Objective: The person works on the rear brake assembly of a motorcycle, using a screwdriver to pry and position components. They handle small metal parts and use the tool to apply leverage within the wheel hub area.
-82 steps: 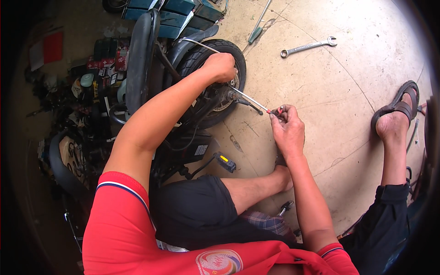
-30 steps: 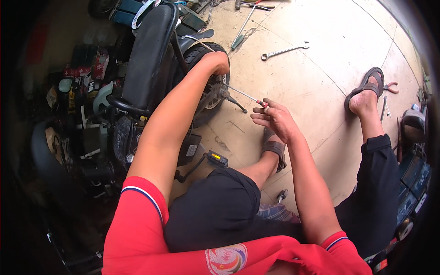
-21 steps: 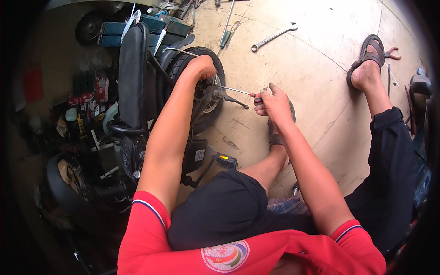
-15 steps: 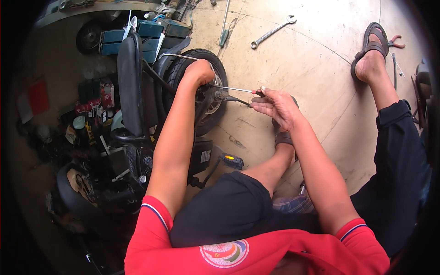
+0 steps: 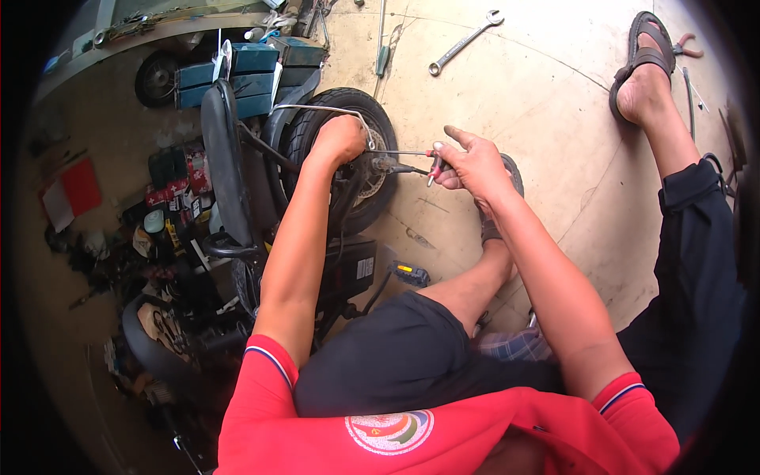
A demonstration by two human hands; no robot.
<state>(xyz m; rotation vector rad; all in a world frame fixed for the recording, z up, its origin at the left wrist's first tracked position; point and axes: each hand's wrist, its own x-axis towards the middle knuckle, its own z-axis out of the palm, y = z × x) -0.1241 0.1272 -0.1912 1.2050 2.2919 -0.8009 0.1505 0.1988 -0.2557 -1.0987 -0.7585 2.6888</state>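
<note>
My left hand (image 5: 342, 142) is closed at the rear wheel's brake disc (image 5: 378, 150) on a black two-wheeler (image 5: 226, 158), beside a bent silver rod (image 5: 317, 106). Its fingertips and what they grip are hidden. My right hand (image 5: 473, 164) grips a red-and-black handled tool (image 5: 437, 164) with thumb and lower fingers, its index finger raised. A thin steel shaft (image 5: 402, 152) runs from this tool toward the hub, above a black kickstand (image 5: 413, 169). The tire (image 5: 370, 212) stands around the disc.
A combination wrench (image 5: 467, 43), a green-handled screwdriver (image 5: 382, 57) and red pliers (image 5: 687, 52) lie on the tiled floor (image 5: 546, 103). Teal boxes (image 5: 249, 87), a spare wheel (image 5: 157, 79) and cluttered parts (image 5: 162, 206) fill the left. My sandaled foot (image 5: 643, 87) rests at right.
My right hand has shifted its fingers on the red-handled tool, opening and closing around it, and now raises the index finger. The view has also shifted; my left hand stays at the wheel.
</note>
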